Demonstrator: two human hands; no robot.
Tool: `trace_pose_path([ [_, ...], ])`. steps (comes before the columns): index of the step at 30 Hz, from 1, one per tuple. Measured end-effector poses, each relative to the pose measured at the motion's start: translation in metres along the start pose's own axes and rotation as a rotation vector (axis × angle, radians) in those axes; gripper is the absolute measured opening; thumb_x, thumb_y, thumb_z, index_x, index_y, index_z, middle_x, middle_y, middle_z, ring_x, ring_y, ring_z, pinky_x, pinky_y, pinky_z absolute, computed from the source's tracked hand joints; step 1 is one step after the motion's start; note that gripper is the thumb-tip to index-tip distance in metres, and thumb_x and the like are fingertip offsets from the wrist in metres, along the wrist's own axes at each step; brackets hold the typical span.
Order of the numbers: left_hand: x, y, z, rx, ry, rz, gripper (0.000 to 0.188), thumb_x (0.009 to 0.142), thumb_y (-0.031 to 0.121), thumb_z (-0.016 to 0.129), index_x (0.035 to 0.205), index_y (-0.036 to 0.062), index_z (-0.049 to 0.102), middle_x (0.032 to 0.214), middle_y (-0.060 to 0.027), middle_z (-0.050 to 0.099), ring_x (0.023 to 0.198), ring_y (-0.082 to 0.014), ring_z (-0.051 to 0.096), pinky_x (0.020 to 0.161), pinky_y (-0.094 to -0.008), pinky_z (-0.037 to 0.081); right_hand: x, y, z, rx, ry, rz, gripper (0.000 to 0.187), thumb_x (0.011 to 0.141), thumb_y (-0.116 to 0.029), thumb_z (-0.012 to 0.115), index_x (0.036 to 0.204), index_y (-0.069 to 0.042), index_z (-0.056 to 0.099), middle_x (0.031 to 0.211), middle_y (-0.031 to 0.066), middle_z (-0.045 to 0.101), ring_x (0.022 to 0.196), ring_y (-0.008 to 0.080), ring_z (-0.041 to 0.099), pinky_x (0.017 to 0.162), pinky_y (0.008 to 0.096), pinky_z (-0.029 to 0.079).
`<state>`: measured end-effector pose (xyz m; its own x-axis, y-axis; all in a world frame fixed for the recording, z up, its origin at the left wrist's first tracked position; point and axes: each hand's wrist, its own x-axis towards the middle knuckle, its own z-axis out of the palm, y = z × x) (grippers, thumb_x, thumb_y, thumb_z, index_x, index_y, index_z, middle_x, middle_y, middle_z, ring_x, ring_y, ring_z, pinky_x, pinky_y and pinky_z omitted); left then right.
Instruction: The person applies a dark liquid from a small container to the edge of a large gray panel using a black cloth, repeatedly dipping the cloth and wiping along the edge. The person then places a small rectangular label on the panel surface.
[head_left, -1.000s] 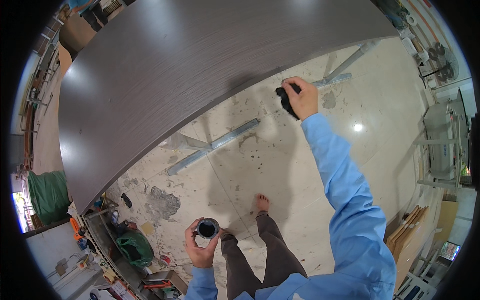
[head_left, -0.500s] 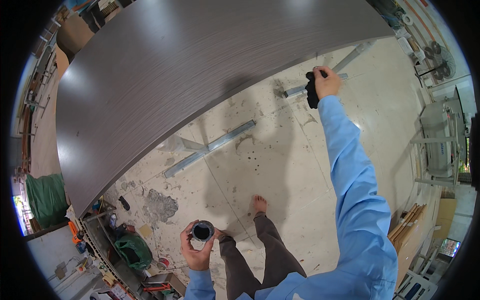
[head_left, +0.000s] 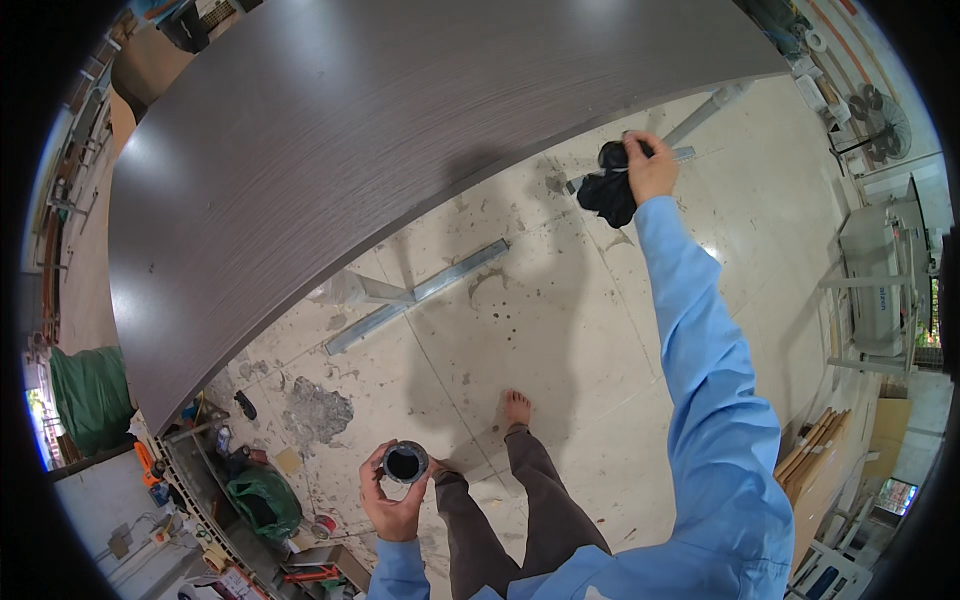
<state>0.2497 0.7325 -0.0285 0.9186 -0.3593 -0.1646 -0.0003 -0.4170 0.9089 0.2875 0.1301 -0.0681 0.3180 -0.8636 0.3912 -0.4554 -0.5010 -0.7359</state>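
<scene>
My left hand (head_left: 395,505) is wrapped round a small round open can (head_left: 405,463) with a dark inside, held low in front of my legs. Out at the right, my stretched right hand (head_left: 652,168) pinches a crumpled black cloth (head_left: 607,188). The cloth hangs just off the near edge of a big dark wood-grain tabletop (head_left: 330,160) and seems not to touch it. Whatever my right fingertips hold besides the cloth cannot be made out.
Metal trestle feet (head_left: 420,298) stand on the stained floor under the tabletop. A shelf cart with a green bag (head_left: 266,500) is at the lower left. Leaning boards (head_left: 815,450) and a fan (head_left: 880,120) are along the right. A patch of broken floor (head_left: 318,410) lies near the cart.
The black cloth has swung left and spread wider below my right hand, which has barely moved. My left hand and the can are in the same place.
</scene>
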Motion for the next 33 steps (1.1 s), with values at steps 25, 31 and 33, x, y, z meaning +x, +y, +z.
trace_pose_path([
  [25,-0.001,-0.006,0.000,-0.015,0.013,-0.010,0.062,0.072,0.006,0.088,0.126,0.0023,0.060,0.130,-0.0148,0.067,0.113,-0.0231,0.067,0.098,-0.0340,0.051,-0.090,-0.093,0.030,0.188,-0.156,0.011,0.007,0.091,-0.010,0.072,0.095,-0.004,0.075,0.090,0.0081,0.078,0.082,0.0152,0.071,0.077,0.0301,0.055],
  [31,-0.005,-0.007,-0.007,-0.031,-0.016,-0.055,0.061,0.074,0.000,0.085,0.129,0.0010,0.058,0.132,-0.0143,0.064,0.121,-0.0233,0.063,0.106,-0.0366,0.048,-0.171,-0.144,0.055,0.346,-0.460,-0.338,0.007,0.088,-0.003,0.074,0.095,-0.003,0.075,0.092,0.0118,0.076,0.084,0.0247,0.074,0.077,0.0334,0.057],
  [33,-0.007,-0.009,-0.013,-0.010,0.000,-0.052,0.060,0.074,-0.001,0.085,0.128,0.0011,0.058,0.132,-0.0145,0.064,0.121,-0.0232,0.063,0.107,-0.0368,0.048,-0.173,-0.144,0.054,0.383,-0.262,-0.178,0.006,0.089,-0.004,0.073,0.095,-0.002,0.075,0.090,0.0103,0.076,0.083,0.0213,0.073,0.077,0.0324,0.056],
])
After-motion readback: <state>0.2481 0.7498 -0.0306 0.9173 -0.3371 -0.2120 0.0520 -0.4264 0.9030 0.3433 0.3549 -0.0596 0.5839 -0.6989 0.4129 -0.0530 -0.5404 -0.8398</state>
